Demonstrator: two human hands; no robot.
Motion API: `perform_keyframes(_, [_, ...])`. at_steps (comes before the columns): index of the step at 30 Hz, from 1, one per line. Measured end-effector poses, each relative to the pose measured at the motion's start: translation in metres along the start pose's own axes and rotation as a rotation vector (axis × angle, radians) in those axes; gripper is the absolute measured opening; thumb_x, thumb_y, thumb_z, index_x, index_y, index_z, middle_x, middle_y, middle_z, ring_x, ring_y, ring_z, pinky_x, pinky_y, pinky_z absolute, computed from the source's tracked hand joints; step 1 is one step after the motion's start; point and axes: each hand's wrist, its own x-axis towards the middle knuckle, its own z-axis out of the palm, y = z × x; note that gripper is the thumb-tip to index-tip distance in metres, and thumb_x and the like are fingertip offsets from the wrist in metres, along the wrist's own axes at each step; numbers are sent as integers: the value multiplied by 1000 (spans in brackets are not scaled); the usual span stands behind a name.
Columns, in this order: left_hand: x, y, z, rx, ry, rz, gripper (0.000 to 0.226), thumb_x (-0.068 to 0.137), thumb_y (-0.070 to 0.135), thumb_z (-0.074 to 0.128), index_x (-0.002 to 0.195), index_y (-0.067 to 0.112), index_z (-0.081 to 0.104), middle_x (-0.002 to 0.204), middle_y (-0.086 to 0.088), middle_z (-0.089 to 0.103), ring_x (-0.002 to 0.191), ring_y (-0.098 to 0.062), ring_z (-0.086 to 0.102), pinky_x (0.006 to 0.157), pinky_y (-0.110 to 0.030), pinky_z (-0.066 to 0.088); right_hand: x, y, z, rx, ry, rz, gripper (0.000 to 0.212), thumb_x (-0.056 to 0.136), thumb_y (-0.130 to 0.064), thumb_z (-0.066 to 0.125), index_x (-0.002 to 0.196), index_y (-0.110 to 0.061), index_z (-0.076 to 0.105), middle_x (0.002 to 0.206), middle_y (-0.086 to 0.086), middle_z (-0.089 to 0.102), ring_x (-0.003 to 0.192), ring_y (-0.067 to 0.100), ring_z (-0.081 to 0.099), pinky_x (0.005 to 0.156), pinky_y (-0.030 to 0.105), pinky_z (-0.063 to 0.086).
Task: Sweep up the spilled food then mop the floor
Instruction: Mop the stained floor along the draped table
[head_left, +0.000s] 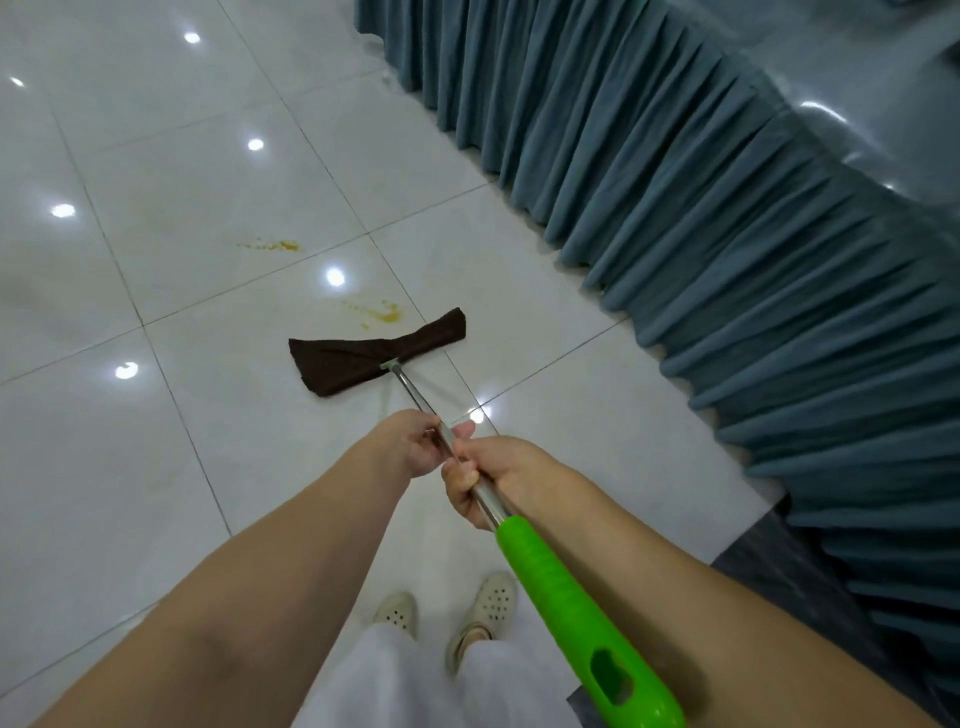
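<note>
Both hands grip the mop's metal pole (415, 397): the left hand (415, 441) curled round it farther down, the right hand (480, 475) clenched just above the green handle (566, 597). The brown mop cloth (363, 353) lies flat on the white tiled floor (156, 467), touching the near yellow stain (382, 312); another stain (272, 245) sits farther left. Push forward with steady downward pressure, overlapping strokes across both stains.

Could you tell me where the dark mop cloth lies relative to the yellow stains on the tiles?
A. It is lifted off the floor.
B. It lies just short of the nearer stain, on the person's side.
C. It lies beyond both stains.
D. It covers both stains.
B: the mop cloth rests flat on the floor, with the nearer stain uncovered just past its far edge and the farther stain beyond that.
</note>
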Motion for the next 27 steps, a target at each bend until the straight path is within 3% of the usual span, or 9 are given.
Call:
perform_keyframes(2, [3,-16,15,-101,-9,-48,42,102,10,33,143,-1,25,129,-22,52,83,-30,60,49,-40,57,-11,-6,-24,-23,11,25,25,98,-13,48,76,-17,57,66,-5,43,21,7,34,24,10,30])
perform_keyframes(4, [6,-33,31,-187,-33,-86,40,102,13,35,139,-1,29,110,-23,56,76,-29,58,57,-41,53,-21,-13,-48,-58,3,50,24,98,-14,50,75,-16,58,64,-2,43,22,7,34,24,11,31])
perform_keyframes(7, [11,-54,57,-323,-42,-111,29,103,22,35,126,4,39,83,-17,49,61,-21,53,43,-27,51,-33,-24,-77,-92,-14,63,25,97,-12,51,74,-19,59,57,3,41,23,7,35,25,11,32])
perform_keyframes(9, [16,-61,70,-360,-46,-106,26,104,24,31,106,1,44,71,-10,43,52,-15,44,35,-17,45,-38,-29,-88,-56,-53,57,20,97,-13,51,81,-21,62,55,4,41,23,7,36,24,12,33])
perform_keyframes(12, [23,-57,79,-335,-40,-83,33,104,20,27,79,4,40,53,-8,39,32,-15,38,32,-11,36,-37,-35,-92,20,-134,34,14,99,-17,49,98,-25,60,63,7,41,24,7,38,25,13,36])
perform_keyframes(15, [25,-42,79,-272,-38,-66,37,104,22,25,70,9,34,32,-7,34,22,-12,35,32,-8,34,-27,-45,-81,79,-163,30,24,101,-15,42,91,-28,60,68,7,42,22,8,37,24,13,36])
perform_keyframes(23, [42,33,89,-210,0,-40,40,104,25,29,67,8,33,38,-6,36,34,-14,37,36,-11,38,-5,-105,-28,-2,-165,5,32,101,-4,32,92,-26,52,79,3,44,21,6,34,25,10,32])
perform_keyframes(27, [47,74,97,-239,-7,-44,39,103,20,31,65,8,33,29,-7,36,20,-12,40,32,-21,45,6,-139,-3,-30,-147,5,31,102,-8,31,93,-24,56,74,1,42,21,5,32,24,11,29])
